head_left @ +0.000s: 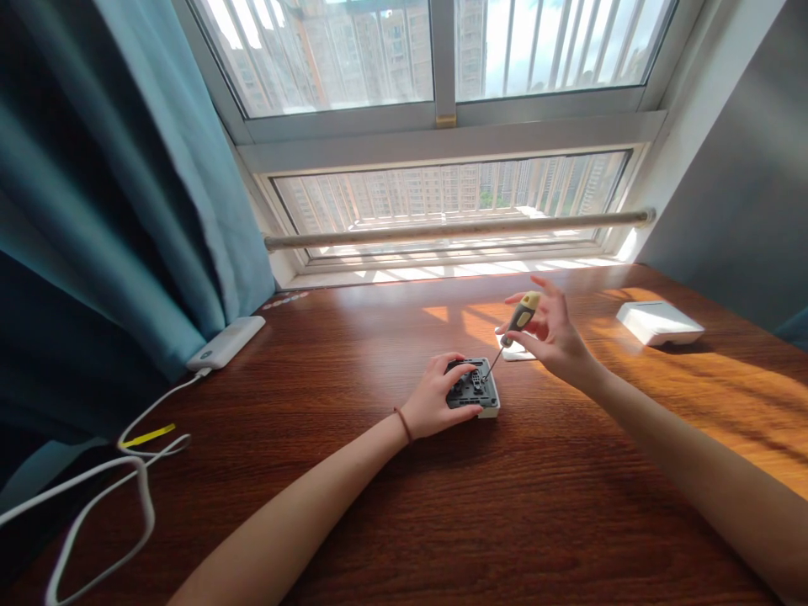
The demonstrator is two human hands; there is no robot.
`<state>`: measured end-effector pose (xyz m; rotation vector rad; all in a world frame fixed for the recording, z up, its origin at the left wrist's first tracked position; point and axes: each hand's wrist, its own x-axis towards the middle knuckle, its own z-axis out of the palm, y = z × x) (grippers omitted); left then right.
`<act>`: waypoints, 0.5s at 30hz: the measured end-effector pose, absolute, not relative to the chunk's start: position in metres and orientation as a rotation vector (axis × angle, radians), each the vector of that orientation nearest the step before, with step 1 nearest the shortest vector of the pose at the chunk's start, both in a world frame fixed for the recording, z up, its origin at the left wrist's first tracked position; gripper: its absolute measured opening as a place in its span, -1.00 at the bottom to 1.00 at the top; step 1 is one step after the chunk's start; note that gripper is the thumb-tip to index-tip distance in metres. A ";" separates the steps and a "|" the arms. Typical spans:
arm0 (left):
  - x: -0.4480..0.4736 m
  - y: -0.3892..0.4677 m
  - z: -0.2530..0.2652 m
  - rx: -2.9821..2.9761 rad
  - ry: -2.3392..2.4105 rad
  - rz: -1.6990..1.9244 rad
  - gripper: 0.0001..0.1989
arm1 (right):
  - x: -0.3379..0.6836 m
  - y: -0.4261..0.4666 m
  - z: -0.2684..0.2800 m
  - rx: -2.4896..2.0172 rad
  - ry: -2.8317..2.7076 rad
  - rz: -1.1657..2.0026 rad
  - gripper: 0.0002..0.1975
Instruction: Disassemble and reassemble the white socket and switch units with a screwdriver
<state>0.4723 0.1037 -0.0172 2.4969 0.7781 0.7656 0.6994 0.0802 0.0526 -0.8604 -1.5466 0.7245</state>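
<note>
A small square box, white at the sides with a dark grey face of parts on top, lies on the wooden table. Around its left side my left hand is closed, thumb and fingers on its edges and top. My right hand grips a screwdriver with a yellow and grey handle between thumb and fingers. The screwdriver slants down to the left, and its thin shaft reaches the box's dark face. Whether the tip sits in a screw is too small to tell. Behind the right hand lies a flat white piece, partly hidden.
A white box-shaped object sits at the right. At the left, a white power strip lies against the blue curtain, its white cable looping forward past a yellow strip. The window and its rail border the table's far edge.
</note>
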 end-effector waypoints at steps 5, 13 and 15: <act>0.473 0.104 -0.017 2.507 0.781 0.763 -0.39 | 0.702 0.080 0.056 -0.771 -1.726 0.758 -0.44; 0.473 0.103 -0.015 2.506 0.793 0.747 -0.41 | 0.699 0.072 0.061 -1.179 -1.557 0.069 -0.59; 0.473 0.104 -0.015 2.506 0.793 0.750 -0.41 | 0.700 0.069 0.066 -1.127 -1.578 0.165 -0.56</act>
